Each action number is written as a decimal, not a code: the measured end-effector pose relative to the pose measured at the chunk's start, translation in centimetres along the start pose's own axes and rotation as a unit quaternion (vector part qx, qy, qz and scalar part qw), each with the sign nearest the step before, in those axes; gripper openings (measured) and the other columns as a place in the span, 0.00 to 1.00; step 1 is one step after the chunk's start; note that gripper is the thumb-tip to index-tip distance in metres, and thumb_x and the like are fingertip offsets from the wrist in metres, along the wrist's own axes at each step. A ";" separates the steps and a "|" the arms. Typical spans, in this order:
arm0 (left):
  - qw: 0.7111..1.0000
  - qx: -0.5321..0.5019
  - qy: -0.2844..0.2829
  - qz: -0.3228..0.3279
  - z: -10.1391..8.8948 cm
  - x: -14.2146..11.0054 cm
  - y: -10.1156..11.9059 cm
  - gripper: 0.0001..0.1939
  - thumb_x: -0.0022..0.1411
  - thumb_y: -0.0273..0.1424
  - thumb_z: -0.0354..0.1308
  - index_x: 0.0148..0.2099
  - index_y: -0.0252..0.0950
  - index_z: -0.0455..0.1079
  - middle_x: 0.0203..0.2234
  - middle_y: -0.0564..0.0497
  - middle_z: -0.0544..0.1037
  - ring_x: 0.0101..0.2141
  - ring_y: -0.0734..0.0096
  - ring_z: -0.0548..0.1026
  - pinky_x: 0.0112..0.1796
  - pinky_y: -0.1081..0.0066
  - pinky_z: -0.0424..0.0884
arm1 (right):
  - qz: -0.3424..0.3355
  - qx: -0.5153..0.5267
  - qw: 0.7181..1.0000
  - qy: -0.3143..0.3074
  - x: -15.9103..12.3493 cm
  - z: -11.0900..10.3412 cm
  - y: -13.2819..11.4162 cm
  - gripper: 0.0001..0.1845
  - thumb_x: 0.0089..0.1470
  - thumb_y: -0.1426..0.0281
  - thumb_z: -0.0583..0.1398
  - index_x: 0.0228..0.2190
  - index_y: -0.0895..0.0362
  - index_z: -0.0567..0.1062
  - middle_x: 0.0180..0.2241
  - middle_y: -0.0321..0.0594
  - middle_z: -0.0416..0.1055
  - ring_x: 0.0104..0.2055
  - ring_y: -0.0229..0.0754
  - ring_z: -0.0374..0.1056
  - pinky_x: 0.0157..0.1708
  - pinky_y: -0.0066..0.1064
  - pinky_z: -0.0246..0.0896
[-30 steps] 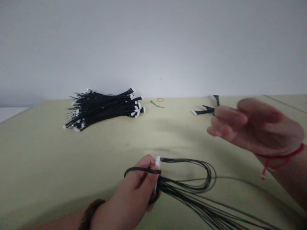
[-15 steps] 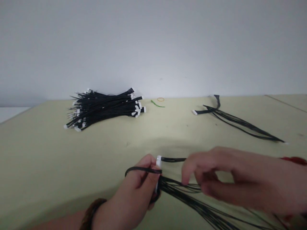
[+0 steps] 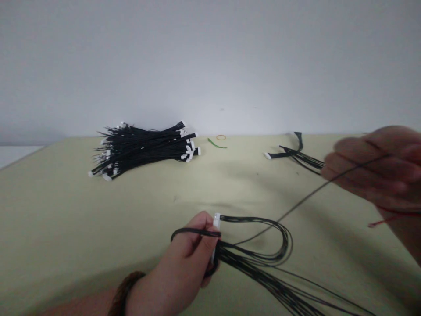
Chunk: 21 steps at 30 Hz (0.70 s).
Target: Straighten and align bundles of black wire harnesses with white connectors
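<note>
My left hand (image 3: 184,267) is closed round a bundle of thin black wires (image 3: 263,272) at its white connector (image 3: 216,220), low in the middle of the view. The wires loop to the right and trail off toward the bottom right. My right hand (image 3: 375,169), blurred and raised at the right edge, pinches a single black wire (image 3: 296,206) that it draws up and away from the bundle. A red cord hangs at that wrist; a dark bracelet is on the left wrist.
A large pile of black wire harnesses with white connectors (image 3: 144,147) lies at the back left of the yellow-green table (image 3: 66,228). Another wire set (image 3: 296,156) lies at the back right. A small green tie (image 3: 215,143) and a rubber band (image 3: 220,137) sit near the wall.
My right hand dropped from the right to the bundle beside my left hand, then rose back to the right with one wire pulled out. My left hand stayed put.
</note>
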<state>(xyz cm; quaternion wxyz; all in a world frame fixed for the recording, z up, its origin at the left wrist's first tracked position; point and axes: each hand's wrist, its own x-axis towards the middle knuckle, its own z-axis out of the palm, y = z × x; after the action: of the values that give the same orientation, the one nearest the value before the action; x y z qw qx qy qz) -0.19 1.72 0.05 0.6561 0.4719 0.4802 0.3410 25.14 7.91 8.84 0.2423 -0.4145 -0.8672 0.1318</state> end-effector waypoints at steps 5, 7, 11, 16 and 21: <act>1.000 0.002 -0.007 0.009 -0.2 -0.2 0.1 0.15 0.61 0.45 0.46 0.29 0.39 0.54 0.14 0.64 0.53 0.14 0.82 0.51 0.14 0.81 0.50 | 0.060 0.181 0.981 -0.019 0.7 1.0 -3.0 0.17 0.60 0.60 0.48 0.29 0.56 0.69 0.17 0.34 0.66 0.14 0.33 0.60 0.14 0.24 0.55; 1.000 -0.002 -0.007 0.011 -0.2 -0.2 0.2 0.16 0.60 0.46 0.47 0.29 0.39 0.54 0.14 0.64 0.53 0.14 0.82 0.50 0.14 0.80 0.50 | 0.080 0.272 0.958 -0.051 0.7 2.1 -4.4 0.15 0.60 0.63 0.46 0.29 0.56 0.66 0.19 0.35 0.69 0.14 0.33 0.61 0.14 0.24 0.55; 0.999 -0.015 -0.025 0.015 0.0 -0.4 0.4 0.16 0.60 0.46 0.47 0.29 0.39 0.55 0.14 0.63 0.54 0.14 0.82 0.51 0.15 0.80 0.50 | 0.122 0.187 0.971 -0.089 -0.5 5.0 -6.4 0.09 0.57 0.69 0.52 0.25 0.55 0.67 0.19 0.32 0.69 0.19 0.33 0.63 0.16 0.24 0.54; 0.999 0.021 -0.035 0.026 0.0 -1.0 0.4 0.15 0.61 0.45 0.47 0.31 0.39 0.59 0.16 0.60 0.55 0.18 0.79 0.53 0.18 0.78 0.51 | 0.029 -0.051 0.998 0.003 -1.9 7.2 -6.9 0.09 0.56 0.69 0.54 0.25 0.54 0.68 0.20 0.30 0.65 0.21 0.35 0.60 0.21 0.28 0.48; 0.991 0.118 -0.026 0.055 -0.4 -1.6 0.3 0.14 0.64 0.43 0.44 0.34 0.40 0.62 0.20 0.58 0.59 0.22 0.76 0.56 0.22 0.76 0.56 | -0.040 -0.106 0.993 0.034 -1.9 7.3 -7.0 0.10 0.57 0.71 0.53 0.24 0.55 0.66 0.19 0.30 0.63 0.20 0.35 0.59 0.21 0.30 0.46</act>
<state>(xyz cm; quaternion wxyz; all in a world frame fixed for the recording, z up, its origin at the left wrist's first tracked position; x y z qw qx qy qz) -1.04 0.51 0.80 0.5880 0.5806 0.4732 0.3052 17.70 1.86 5.04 0.2312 -0.4067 -0.8837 0.0154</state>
